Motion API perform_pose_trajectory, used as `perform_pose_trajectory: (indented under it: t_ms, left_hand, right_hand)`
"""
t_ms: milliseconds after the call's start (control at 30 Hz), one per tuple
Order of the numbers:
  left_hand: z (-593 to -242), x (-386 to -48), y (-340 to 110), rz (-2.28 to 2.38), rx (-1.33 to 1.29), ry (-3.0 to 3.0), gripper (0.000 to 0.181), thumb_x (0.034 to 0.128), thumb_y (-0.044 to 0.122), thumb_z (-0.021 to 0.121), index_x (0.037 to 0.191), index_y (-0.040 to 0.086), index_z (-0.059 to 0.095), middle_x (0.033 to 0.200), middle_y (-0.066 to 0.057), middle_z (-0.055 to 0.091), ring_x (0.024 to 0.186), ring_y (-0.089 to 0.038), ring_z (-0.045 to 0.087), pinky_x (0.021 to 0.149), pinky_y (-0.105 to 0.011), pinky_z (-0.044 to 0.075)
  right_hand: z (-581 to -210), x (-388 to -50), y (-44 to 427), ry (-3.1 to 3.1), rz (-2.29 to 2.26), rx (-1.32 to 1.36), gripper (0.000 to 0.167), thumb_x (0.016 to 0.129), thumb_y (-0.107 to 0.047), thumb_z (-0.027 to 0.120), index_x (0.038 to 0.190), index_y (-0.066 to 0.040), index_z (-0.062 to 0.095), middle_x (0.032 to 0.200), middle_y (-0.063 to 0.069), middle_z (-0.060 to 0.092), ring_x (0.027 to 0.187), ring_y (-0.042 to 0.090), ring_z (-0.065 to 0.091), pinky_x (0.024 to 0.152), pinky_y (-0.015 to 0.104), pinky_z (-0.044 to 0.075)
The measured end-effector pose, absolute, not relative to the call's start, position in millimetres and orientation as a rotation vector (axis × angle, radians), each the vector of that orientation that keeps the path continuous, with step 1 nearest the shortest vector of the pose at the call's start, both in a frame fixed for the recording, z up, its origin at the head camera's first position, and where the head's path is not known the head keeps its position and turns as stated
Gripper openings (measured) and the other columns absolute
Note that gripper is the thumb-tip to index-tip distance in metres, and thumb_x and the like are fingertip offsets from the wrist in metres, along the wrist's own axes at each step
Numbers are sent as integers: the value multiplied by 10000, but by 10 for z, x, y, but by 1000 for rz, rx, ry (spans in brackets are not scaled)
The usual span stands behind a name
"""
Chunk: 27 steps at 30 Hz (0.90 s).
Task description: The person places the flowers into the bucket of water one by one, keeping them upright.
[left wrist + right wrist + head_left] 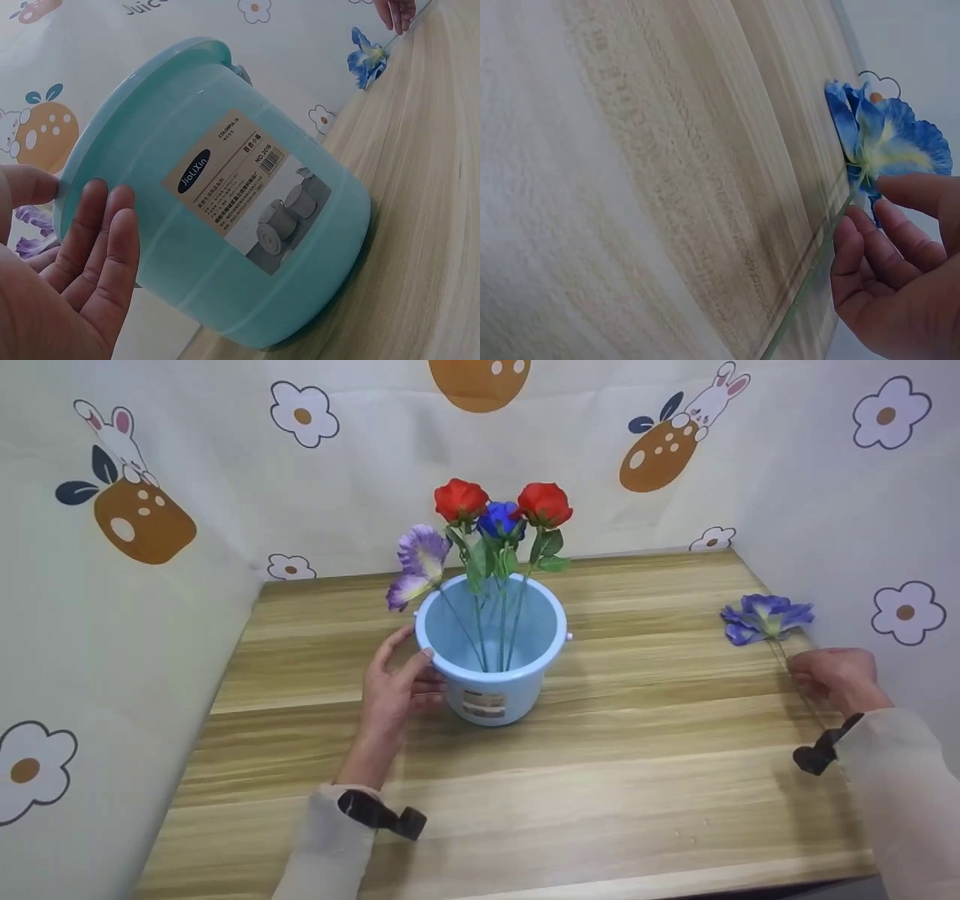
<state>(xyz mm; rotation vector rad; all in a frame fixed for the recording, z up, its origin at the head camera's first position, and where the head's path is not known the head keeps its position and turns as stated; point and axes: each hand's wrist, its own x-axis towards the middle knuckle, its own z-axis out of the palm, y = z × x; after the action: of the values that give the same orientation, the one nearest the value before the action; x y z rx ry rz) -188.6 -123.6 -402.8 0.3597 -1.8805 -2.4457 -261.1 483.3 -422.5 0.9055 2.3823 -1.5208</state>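
Observation:
A light blue bucket stands upright on the table, two red roses, a blue rose and a purple flower with their stems inside it. My left hand holds the bucket's left side, thumb at the rim; in the left wrist view its other fingers curve beside the wall. Far to the right, my right hand holds the thin green stem of a blue-purple artificial flower just below its bloom. The stem runs down past the fingers in the right wrist view.
A wood-grain table carries everything. Pale cloth walls printed with flowers, rabbits and orange fruit close in the back and both sides. A printed label is on the bucket's front. Tiny specks lie near the table's front.

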Motion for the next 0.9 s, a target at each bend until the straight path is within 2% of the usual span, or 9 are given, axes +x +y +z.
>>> perform_pose_trajectory:
  t_ms: [100,267,367,633,900]
  left_hand:
    - [-4032,-1891,-1229,-2446,364,-1888,543,1017,150,695,1529,197,520,723,-70,736,645,-202,752,605,-314,664]
    - [-4032,-1887,-1220,-2445,361,-1878,547,1010,140,699,1526,196,526,709,-77,733,624,-196,744,580,-302,655]
    - [-4023,-1882,-1229,-2440,348,-1873,554,1006,133,699,1529,186,523,707,-78,733,621,-195,742,579,-307,656]
    - [-3990,-1905,-1239,-2439,337,-1870,550,1010,138,699,1529,195,527,715,-81,742,642,-217,754,603,-325,666]
    - [-4023,-1894,-1233,-2447,358,-1874,532,1016,140,688,1522,180,530,694,-63,737,613,-179,743,581,-288,654]
  right_hand:
    - [-4269,-2634,4811,2423,-1429,899,114,903,-116,755,950,-103,652,654,-75,679,648,62,644,632,246,604]
    - [-4309,-2676,4782,2458,-1341,874,161,893,-126,769,758,-168,692,657,-64,661,644,80,611,606,250,579]
    - [-4296,-2719,4750,2418,-1372,873,200,905,-113,753,718,-162,701,657,-48,658,642,92,612,611,251,590]
    - [-4226,-2756,4633,2180,-1637,796,316,1009,-104,663,715,-180,747,700,-44,729,670,85,673,677,232,643]
    - [-4270,-2756,4326,1933,-1906,535,358,1045,-15,591,748,-111,768,729,-7,755,651,66,713,635,170,629]
